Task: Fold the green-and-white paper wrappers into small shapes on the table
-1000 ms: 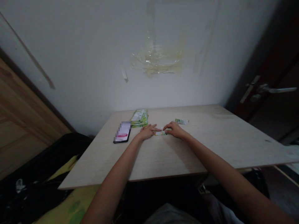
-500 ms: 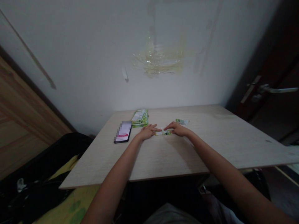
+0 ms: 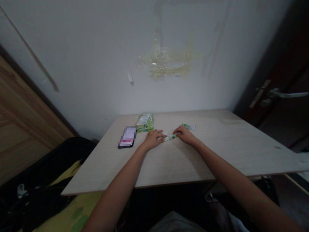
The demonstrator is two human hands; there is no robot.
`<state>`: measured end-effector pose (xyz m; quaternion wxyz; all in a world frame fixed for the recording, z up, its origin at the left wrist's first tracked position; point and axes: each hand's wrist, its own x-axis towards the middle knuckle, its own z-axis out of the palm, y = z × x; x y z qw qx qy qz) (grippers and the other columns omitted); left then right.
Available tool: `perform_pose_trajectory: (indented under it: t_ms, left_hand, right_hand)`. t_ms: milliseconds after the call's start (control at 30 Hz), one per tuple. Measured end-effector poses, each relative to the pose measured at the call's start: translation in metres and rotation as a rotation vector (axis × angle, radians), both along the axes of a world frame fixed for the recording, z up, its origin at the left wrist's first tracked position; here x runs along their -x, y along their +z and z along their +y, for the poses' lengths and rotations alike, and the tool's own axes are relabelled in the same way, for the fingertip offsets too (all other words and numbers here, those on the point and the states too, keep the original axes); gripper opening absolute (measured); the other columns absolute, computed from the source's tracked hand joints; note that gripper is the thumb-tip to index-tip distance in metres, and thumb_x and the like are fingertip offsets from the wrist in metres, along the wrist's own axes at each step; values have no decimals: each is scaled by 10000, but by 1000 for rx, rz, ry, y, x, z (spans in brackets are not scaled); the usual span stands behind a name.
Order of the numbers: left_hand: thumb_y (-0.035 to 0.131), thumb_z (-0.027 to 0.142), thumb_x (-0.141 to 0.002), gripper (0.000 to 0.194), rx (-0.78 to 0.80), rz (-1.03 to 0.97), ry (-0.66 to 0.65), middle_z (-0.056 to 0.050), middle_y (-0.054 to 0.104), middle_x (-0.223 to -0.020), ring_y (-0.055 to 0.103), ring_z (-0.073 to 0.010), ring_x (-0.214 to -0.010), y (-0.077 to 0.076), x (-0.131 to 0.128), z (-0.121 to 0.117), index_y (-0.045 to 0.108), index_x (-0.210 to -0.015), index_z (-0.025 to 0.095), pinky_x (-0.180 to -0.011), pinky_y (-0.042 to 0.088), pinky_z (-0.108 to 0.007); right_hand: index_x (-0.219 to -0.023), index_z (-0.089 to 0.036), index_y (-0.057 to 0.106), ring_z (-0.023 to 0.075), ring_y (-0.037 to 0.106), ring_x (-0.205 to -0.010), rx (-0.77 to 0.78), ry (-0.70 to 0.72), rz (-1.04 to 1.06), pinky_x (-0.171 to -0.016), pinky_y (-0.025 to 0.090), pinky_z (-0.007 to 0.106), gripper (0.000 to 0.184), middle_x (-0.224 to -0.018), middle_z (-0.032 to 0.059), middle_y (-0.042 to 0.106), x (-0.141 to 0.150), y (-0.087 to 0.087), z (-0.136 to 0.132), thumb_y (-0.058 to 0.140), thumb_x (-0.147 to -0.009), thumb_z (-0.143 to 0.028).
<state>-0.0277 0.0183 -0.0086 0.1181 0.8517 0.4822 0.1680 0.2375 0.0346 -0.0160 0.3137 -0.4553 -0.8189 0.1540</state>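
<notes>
A small flat green-and-white packet [image 3: 170, 137] lies on the table between my two hands. At its left end, my left hand [image 3: 153, 139] rests with fingers stretched and spread, the fingertips touching the packet. My right hand [image 3: 184, 134] has thumb and fingers pinched together on the packet's right end. Just beyond the right hand lies a similar green-and-white strip [image 3: 189, 126]. A stack of green-and-white packets [image 3: 145, 122] sits behind my left hand, near the wall.
A phone [image 3: 127, 137] with a lit, partly blurred screen lies left of my left hand. The pale wooden table [image 3: 231, 151] meets a wall [image 3: 96, 64] with old tape on it. A dark door with a metal handle [image 3: 289, 94] stands at the right.
The packet between my hands has turned slightly, its right end now farther back. My left hand has shifted a little right, and the right hand's fingers have drawn in toward the packet's right end.
</notes>
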Motion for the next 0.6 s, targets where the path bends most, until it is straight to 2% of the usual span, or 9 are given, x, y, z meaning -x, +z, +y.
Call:
perform_pose_trajectory:
  t_ms: [100, 267, 600]
  left_hand:
    - [569, 446, -938, 291, -13, -31, -2, 14, 556, -1473, 436, -217, -1391, 0, -3, -1, 750, -1145, 349, -1204, 263, -422]
    - [589, 464, -931, 255, -11, -69, -36, 40, 589, -1438, 424, -225, -1383, 0, -6, -1, 779, -1059, 352, -1202, 245, -429]
    - [632, 420, -913, 224, 17, -57, -92, 54, 590, -1432, 384, -244, -1384, 3, -9, -6, 764, -1091, 395, -1194, 212, -464]
  right_hand:
    - [-886, -190, 795, 204, 612, -934, -47, -4, -21, -943, 459, 345, 243, -937, 79, 679, 2, 1, -1, 591, -829, -72]
    - [-934, -223, 811, 228, 588, -990, -86, -63, -52, -971, 434, 362, 206, -995, 93, 657, 5, 4, -9, 628, -863, -161]
    - [-1090, -239, 780, 223, 534, -1037, -78, -72, -98, -992, 397, 371, 233, -1041, 99, 594, 10, 2, -12, 637, -907, -232]
